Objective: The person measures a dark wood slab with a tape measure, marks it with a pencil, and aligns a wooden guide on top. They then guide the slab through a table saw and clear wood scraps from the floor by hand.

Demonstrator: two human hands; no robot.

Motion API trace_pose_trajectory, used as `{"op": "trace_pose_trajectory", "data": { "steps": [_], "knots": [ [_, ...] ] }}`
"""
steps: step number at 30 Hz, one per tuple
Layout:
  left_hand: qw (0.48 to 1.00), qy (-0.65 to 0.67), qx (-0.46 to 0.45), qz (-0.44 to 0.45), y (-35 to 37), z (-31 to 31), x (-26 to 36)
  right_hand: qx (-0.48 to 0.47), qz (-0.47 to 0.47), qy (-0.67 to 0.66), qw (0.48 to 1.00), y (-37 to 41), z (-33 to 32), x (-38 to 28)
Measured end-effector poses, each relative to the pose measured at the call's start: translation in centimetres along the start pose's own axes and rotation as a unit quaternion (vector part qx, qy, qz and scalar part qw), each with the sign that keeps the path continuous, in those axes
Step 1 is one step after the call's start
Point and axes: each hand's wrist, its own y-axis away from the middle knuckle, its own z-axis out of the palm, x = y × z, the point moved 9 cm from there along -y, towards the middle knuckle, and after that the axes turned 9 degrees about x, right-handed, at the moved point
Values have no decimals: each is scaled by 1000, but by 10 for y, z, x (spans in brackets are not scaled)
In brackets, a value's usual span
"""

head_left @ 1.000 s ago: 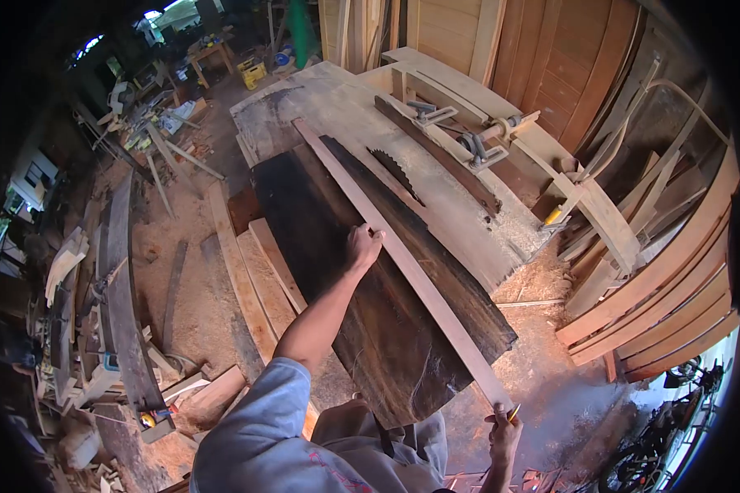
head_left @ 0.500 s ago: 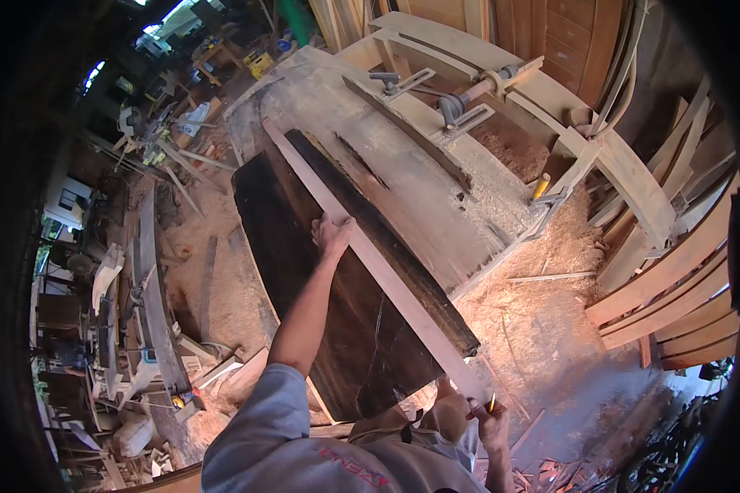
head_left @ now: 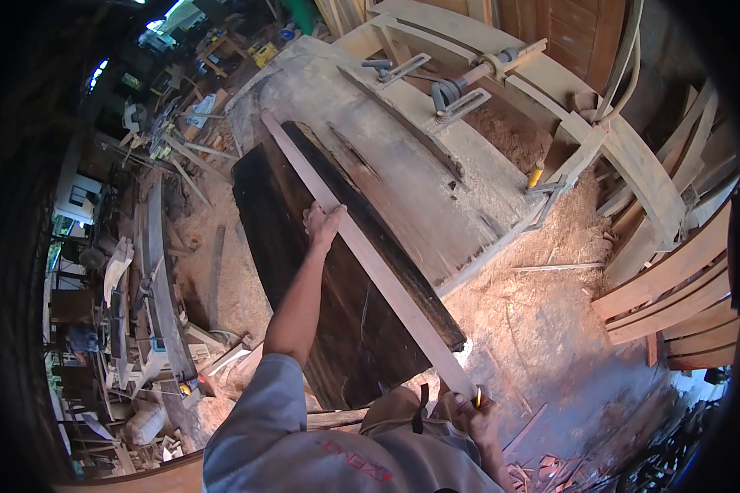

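Note:
A long pale wooden strip [head_left: 386,275] lies lengthwise over a dark wood slab [head_left: 304,271], between its wide part and its rough right edge. My left hand [head_left: 324,226] grips the strip near its upper middle, fingers wrapped at its left side. At the strip's near end is my right hand [head_left: 478,411], its fingers closed round a yellow pencil [head_left: 478,398] that points up. The strip's near end reaches past the slab, close to my right hand.
Beyond the slab is a dusty workbench [head_left: 403,197] with a clamp [head_left: 448,94] and a yellow-handled tool [head_left: 535,176]. Curved wooden pieces [head_left: 666,283] stand at right. Sawdust [head_left: 543,304] covers the floor; timber offcuts [head_left: 152,361] lie left.
The strip's near end and my right hand have shifted slightly left and up in view. My left hand still holds the strip, a little higher in view.

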Motion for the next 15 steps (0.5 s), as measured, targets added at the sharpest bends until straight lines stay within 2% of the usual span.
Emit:
{"op": "trace_pose_trajectory", "data": {
  "steps": [2,5,8,15],
  "knots": [
    [1000,1,8,16,-2,1,-3,-7,11,15,1000,-3,0,3],
    [997,52,-53,19,-4,5,0,-2,38,10,999,-2,0,25],
    [999,22,-45,10,5,-8,14,0,31,8,999,-1,0,37],
    [996,61,-63,-15,-15,2,-16,7,39,61,997,19,6,27]
  ]
}}
